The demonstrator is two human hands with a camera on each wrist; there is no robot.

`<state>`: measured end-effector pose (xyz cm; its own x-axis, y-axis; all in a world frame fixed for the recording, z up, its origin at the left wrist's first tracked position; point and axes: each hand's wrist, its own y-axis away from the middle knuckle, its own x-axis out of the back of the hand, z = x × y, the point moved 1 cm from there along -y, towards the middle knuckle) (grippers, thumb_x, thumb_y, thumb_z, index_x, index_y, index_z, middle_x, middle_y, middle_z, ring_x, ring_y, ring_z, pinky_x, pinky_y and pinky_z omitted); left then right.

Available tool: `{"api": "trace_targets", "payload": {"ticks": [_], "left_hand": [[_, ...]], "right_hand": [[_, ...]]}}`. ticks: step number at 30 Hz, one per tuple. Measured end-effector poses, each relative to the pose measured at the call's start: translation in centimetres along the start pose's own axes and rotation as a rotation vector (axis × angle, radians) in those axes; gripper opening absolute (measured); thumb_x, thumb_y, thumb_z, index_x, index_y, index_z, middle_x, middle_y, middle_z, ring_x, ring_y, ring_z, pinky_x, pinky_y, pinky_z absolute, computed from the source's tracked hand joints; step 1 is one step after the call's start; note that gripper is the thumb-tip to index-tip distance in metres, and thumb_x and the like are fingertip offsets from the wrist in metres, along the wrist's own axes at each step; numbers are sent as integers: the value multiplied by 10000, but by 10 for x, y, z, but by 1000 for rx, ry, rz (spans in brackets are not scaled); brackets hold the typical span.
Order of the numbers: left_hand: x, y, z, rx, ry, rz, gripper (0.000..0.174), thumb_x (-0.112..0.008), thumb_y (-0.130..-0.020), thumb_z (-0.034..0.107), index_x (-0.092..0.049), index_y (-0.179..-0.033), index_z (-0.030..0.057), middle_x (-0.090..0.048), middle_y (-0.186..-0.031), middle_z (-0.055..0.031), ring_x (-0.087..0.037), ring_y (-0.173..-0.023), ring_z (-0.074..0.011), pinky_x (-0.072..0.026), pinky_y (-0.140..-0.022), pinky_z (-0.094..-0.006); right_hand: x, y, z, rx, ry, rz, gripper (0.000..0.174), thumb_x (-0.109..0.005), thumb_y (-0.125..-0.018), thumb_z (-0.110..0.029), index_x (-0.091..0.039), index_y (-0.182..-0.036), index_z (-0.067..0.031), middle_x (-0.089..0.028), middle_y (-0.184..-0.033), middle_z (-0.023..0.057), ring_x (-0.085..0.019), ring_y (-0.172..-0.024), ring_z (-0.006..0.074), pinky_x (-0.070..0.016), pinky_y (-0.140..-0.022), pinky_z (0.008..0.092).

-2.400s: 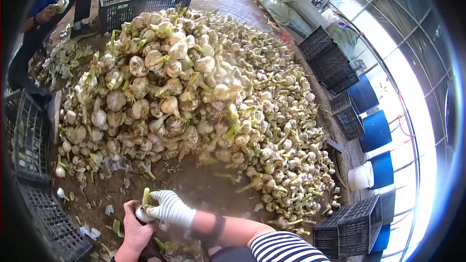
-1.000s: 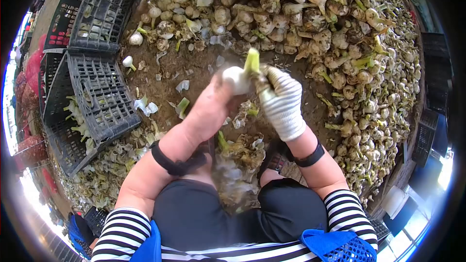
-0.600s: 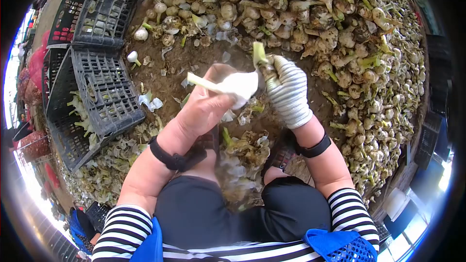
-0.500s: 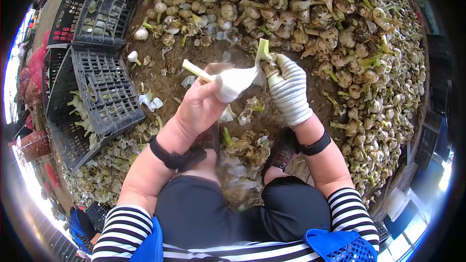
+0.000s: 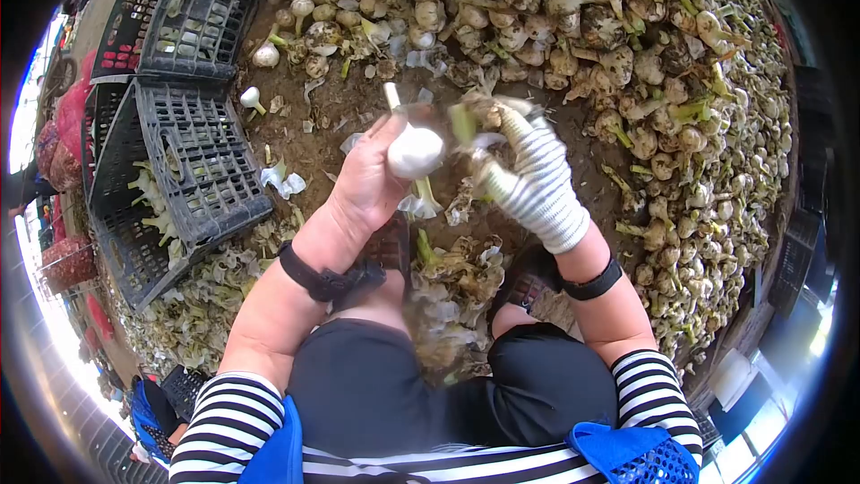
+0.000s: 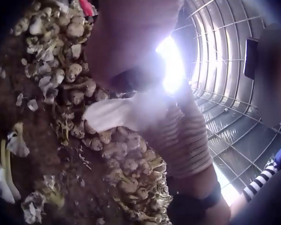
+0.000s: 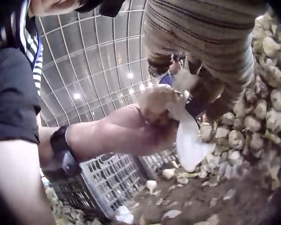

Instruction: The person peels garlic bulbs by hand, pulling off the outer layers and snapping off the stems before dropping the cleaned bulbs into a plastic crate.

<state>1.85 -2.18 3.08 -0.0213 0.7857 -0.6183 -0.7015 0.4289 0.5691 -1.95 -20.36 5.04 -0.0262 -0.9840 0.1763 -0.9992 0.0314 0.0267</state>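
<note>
In the head view my bare left hand [image 5: 365, 175] grips a clean white garlic bulb [image 5: 416, 152], its cut stem pointing up. To its right is my right hand [image 5: 536, 181] in a striped, soiled glove, blurred by motion. At its thumb and curled fingers is a strip of outer garlic skin with a greenish stem end [image 5: 463, 124], apart from the bulb. The right wrist view shows a pale piece of skin [image 7: 189, 140] hanging beside the gloved fingers. In the left wrist view a whitish strip [image 6: 110, 115] lies between the two hands.
A large heap of untrimmed garlic [image 5: 618, 63] fills the back and right. Black plastic crates [image 5: 202, 161] stand on the left, one holding stems. Peelings [image 5: 448, 291] lie between the feet, and a loose small bulb [image 5: 251, 98] rests on the soil.
The skin strip has come away from the bulb as my right hand moved off. My left hand has turned the bulb so its stem points up rather than left.
</note>
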Motion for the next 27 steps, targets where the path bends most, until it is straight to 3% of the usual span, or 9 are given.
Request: {"api": "trace_targets", "payload": {"ticks": [2,6,11,13,15,19,21,25,27], "left_hand": [[-6,7,0,-94,-53,-39,301,-447,-949,250,-527,-1138,30,-606,-1024,-89,-585,-958,-167,-493,-827,-333],[-6,10,-1,-343,-123,-158,277,-493,-928,133,-496,-1177,13,-578,-1113,-115,-574,-1023,-207,-510,-858,-367],[-13,17,3,-637,-499,-205,248,-501,-920,92,-532,-1144,-8,-576,-1151,-132,-560,-1066,-211,-483,-884,-324],[-12,11,2,-761,-556,-288,222,-506,-911,64,-556,-1116,-6,-579,-1160,-127,-538,-1108,-227,-441,-933,-332],[-16,11,7,-880,-758,-334,197,-506,-907,57,-570,-1085,1,-568,-1187,-125,-521,-1133,-241,-420,-959,-347],[-19,14,5,-879,-863,-412,206,-505,-912,85,-553,-1097,7,-549,-1213,-146,-505,-1151,-250,-423,-959,-368],[-21,18,-3,-417,-177,-353,241,-504,-917,117,-519,-1134,15,-548,-1202,-163,-497,-1159,-253,-437,-953,-386],[-20,14,-2,-271,74,-316,257,-376,-968,177,-483,-1149,28,-543,-1192,-156,-457,-1197,-324,-387,-1005,-465],[-16,12,0,-240,100,-265,265,-377,-969,196,-487,-1144,30,-550,-1182,-154,-482,-1170,-314,-400,-990,-451]], "right_hand": [[-14,7,-13,-118,-378,17,323,-656,-774,-71,-587,-1082,0,-615,-913,51,-580,-792,118,-476,-706,236],[-5,13,-10,-309,-302,31,248,-646,-768,-52,-623,-1009,1,-632,-822,73,-595,-717,139,-482,-680,261],[0,12,-23,156,434,82,155,-621,-763,-70,-661,-896,-3,-642,-682,72,-580,-612,122,-459,-571,244],[-6,17,-26,-374,-193,-12,156,-623,-773,-91,-655,-877,21,-638,-681,49,-544,-573,73,-438,-513,222],[-1,13,-24,-441,-308,-44,176,-627,-777,-102,-652,-878,41,-632,-689,30,-520,-559,40,-423,-481,203],[0,12,-14,-450,-265,-94,167,-619,-762,-119,-640,-837,29,-607,-677,16,-502,-584,56,-418,-498,226],[-1,10,-1,-432,-245,-87,169,-613,-759,-127,-631,-830,25,-601,-687,16,-497,-608,60,-420,-516,231],[1,9,7,-415,-457,2,221,-599,-743,-93,-587,-926,30,-606,-793,49,-516,-737,72,-444,-625,244],[1,8,-27,6,10,168,271,-621,-708,-39,-573,-973,-13,-625,-872,84,-581,-778,144,-472,-653,275]]}}
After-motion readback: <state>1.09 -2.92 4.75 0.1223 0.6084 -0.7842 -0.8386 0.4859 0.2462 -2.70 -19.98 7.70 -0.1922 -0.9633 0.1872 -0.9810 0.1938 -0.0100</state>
